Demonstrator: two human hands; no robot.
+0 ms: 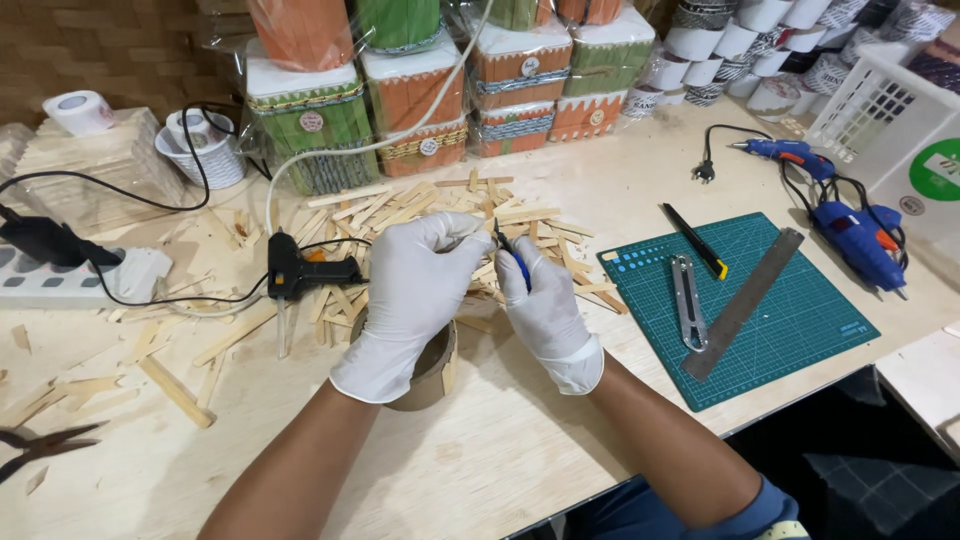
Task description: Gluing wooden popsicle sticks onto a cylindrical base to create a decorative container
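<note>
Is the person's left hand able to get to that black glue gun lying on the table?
Probably yes. The black glue gun lies just beside the left hand with nothing between them, but that hand is busy on the cardboard ring.

1. Bright, even overhead light; soft short shadows under the hands on the worktop (520,440).
2. Mild glare on the steel ruler (745,300).
3. Sharp centre; wide-angle bending at the edges.

Pale wooden worktable (520,450), woven wall (90,45) behind.
</note>
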